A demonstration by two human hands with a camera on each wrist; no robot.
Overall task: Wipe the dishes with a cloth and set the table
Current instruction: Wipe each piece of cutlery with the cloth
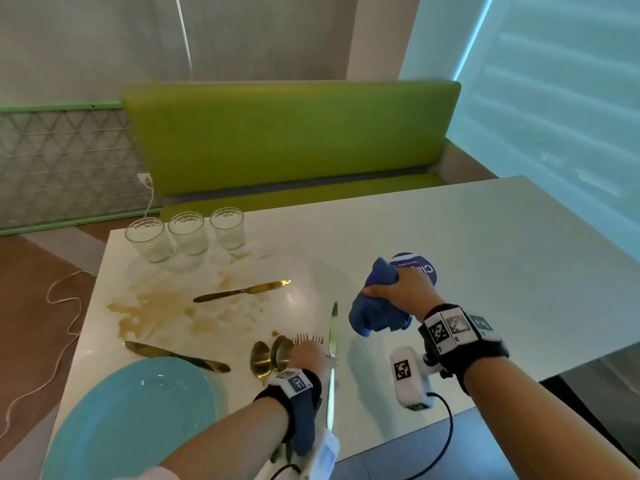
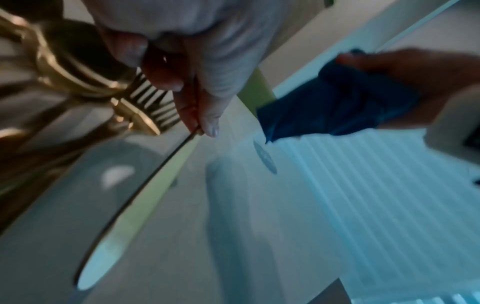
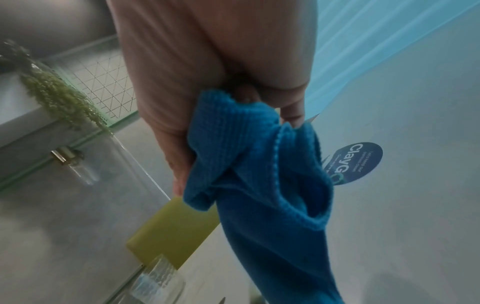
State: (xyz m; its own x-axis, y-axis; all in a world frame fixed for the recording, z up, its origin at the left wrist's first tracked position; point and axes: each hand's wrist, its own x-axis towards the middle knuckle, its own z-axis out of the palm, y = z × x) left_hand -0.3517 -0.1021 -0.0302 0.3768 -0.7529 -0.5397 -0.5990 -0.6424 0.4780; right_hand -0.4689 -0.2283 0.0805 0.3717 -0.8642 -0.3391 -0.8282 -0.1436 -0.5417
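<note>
Gold cutlery is bunching in my left hand (image 1: 309,355): I am clasping spoons (image 1: 269,356), forks (image 1: 308,338) and one knife (image 1: 333,332), fingers curled round the handles above the white table (image 1: 467,244). My right hand (image 1: 403,289) is gripping the balled blue cloth (image 1: 375,303) just beside them, fingers wrapped into its folds. To wipe well, I am judging it best to wrap the cloth round the knife and draw from handle towards tip. Its long axis is running away from me, tip pointing at the far table edge.
</note>
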